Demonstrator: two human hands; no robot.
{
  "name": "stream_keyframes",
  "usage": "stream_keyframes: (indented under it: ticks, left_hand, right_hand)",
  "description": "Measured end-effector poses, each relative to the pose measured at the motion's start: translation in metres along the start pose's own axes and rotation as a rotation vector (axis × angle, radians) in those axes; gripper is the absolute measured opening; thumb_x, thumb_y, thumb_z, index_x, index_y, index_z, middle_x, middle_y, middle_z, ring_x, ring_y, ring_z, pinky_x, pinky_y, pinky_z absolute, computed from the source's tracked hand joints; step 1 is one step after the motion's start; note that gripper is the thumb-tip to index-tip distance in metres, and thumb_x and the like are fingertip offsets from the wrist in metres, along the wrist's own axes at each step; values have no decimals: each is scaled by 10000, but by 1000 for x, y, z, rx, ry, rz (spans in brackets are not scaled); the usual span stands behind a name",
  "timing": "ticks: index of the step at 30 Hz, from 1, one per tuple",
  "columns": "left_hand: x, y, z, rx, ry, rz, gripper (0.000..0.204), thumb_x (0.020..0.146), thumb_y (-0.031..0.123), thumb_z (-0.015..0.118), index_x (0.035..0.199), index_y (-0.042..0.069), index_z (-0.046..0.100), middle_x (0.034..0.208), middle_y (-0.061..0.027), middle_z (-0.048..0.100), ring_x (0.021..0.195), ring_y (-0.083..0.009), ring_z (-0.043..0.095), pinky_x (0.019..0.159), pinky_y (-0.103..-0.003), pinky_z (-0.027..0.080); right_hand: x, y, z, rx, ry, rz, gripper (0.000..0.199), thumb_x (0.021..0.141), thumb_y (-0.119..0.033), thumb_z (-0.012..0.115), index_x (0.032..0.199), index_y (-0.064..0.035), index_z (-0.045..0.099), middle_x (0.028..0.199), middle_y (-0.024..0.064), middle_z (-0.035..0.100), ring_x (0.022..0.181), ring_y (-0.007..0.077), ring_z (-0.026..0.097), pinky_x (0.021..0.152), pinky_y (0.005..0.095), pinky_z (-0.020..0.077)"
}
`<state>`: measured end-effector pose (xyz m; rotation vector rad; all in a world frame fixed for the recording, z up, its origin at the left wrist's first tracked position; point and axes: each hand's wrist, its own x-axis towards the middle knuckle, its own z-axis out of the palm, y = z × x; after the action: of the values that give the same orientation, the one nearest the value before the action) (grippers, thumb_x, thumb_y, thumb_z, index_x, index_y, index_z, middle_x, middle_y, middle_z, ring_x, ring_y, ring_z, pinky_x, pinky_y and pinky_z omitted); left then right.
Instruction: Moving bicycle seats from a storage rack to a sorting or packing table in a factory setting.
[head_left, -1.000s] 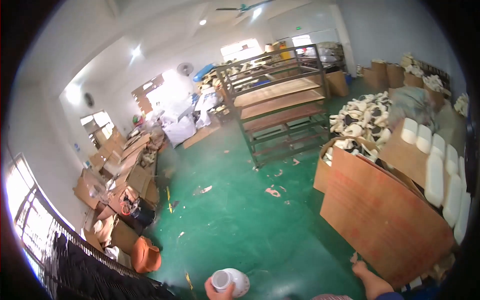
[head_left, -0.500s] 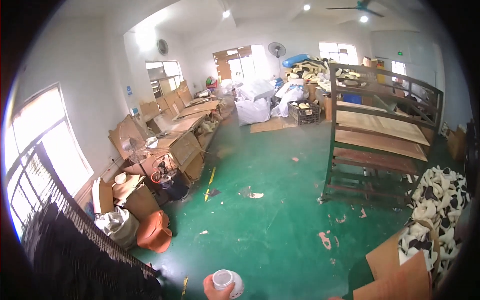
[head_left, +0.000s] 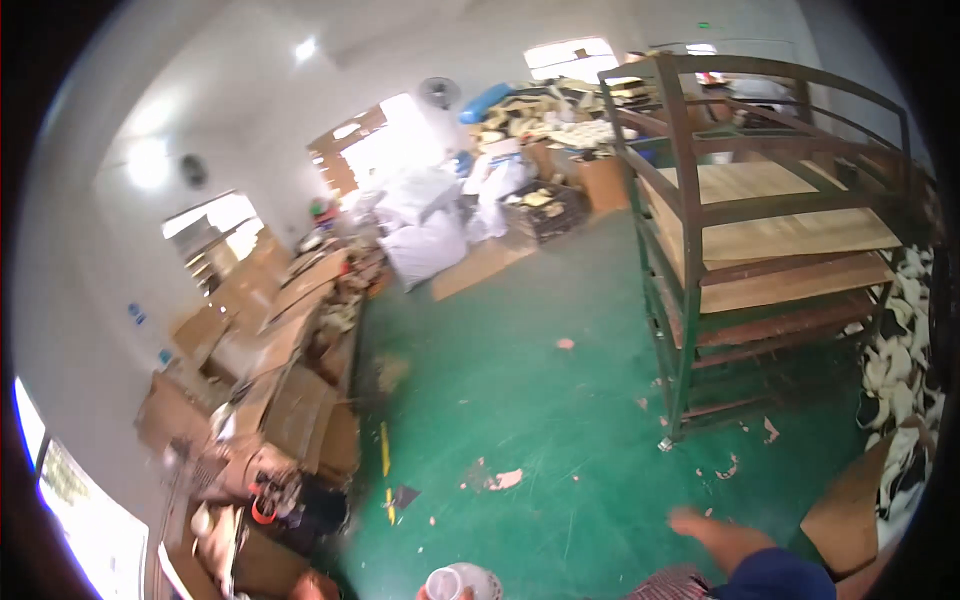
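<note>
My left hand (head_left: 425, 594) shows only as a bit of fingers at the bottom edge, wrapped round a white round-rimmed cup-like container (head_left: 446, 582). A second rounded white part sits right behind the container's rim; whether it belongs to the same piece I cannot make out. My right hand (head_left: 690, 521) hangs out over the green floor, its forearm coming from a dark blue sleeve at lower right. It is smeared by motion, so its fingers do not show clearly. Nothing near it is being touched.
A tall metal rack (head_left: 690, 250) with board shelves stands ahead right. Cardboard-covered benches (head_left: 280, 340) run along the left wall. White sacks (head_left: 425, 240) and a black crate (head_left: 545, 212) lie at the back. Scraps dot the green floor (head_left: 560, 430); black-and-white pieces (head_left: 895, 370) heap at right.
The view has tilted and come nearer the rack. My right hand and forearm have swung into sight at lower right. The white container stays in my left hand, lower in view.
</note>
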<state>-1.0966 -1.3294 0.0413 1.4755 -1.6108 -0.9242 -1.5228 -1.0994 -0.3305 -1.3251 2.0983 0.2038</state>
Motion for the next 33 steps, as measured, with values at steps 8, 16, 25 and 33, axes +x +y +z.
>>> stream_keyframes:
  ticks: [8,16,25,33]
  left_hand:
    - [301,7,115,-64,-15,48,807,651,49,829,1312,-57,380,1264,-212,507,1172,-285,498,1002,-418,407]
    - [562,102,235,335,-146,190,690,651,182,850,1218,-14,509,1138,-169,587,1088,-258,545,939,-409,446]
    - [862,119,378,-99,46,227,654,629,161,857,1163,-20,527,1028,-133,616,946,-255,593,846,-402,487]
    - [1167,169,454,-70,130,280,681,487,191,851,1080,20,562,1126,-161,529,1091,-322,507,943,-426,427]
  right_hand:
    - [276,-175,-344,917,625,-197,274,750,-270,655,962,-97,646,849,56,665,789,206,624,721,366,491]
    - [363,-41,-299,142,53,280,241,702,-280,540,737,-88,680,704,154,653,653,320,642,601,424,503]
    - [699,-33,-542,581,451,456,207,643,-207,664,790,-62,677,747,141,663,687,261,644,645,393,523]
    - [940,-379,-1058,685,310,-931,660,745,-254,766,1305,-86,461,1230,111,545,1138,258,516,972,386,424]
